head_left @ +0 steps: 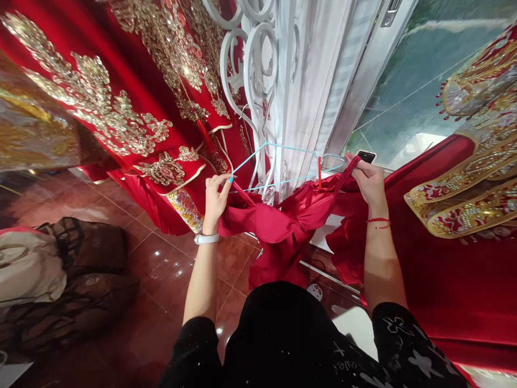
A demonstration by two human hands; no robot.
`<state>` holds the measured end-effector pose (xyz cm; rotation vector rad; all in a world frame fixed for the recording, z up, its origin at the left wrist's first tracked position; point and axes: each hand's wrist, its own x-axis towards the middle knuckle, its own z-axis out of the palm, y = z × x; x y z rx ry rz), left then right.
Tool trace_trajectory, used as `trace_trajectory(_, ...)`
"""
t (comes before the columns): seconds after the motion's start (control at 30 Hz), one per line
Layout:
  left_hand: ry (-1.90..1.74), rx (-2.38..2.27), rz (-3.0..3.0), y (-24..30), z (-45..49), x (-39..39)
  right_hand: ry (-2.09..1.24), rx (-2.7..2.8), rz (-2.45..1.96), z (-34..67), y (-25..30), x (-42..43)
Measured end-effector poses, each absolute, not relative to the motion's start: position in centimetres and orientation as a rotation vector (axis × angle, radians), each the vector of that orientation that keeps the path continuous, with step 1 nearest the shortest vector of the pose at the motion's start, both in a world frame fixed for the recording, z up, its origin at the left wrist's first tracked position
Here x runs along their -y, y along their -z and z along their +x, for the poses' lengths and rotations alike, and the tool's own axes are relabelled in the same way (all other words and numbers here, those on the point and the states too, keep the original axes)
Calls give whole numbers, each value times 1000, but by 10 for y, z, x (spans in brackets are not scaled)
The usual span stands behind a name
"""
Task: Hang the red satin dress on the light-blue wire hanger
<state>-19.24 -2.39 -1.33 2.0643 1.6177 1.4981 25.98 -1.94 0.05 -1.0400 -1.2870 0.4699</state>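
Observation:
A light-blue wire hanger (291, 146) hangs by its hook from a white scrollwork metal rack. A red satin dress (278, 222) is spread below the hanger, its straps reaching toward both hanger ends. My left hand (217, 198) pinches the left corner of the hanger, where one thin strap runs down from the fingers. On the other side, my right hand (368, 180) grips the dress's wider right strap (344, 175), close to the hanger's right end. Whether those fingers also touch the wire is hidden. A small red loop (319, 172) hangs over the wire near that end.
Red gowns with gold embroidery (117, 116) hang at left; a jewelled red garment (476, 183) is at right. The white scrollwork rack (247, 59) stands ahead beside a glass door (407, 81). Dark mesh bags (89, 253) lie on the tiled floor (161, 275). A phone (367, 157) shows behind my right hand.

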Motion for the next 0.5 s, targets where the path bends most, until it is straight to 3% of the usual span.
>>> trace_trajectory(0.3, -1406, -1597, 2062, 10, -202, 17, -571, 1457, -1055, 219, -55, 3)
trace_trajectory(0.5, -1430, -1628, 2028, 9, -205, 25, -578, 1745, -1155, 198, -56, -5)
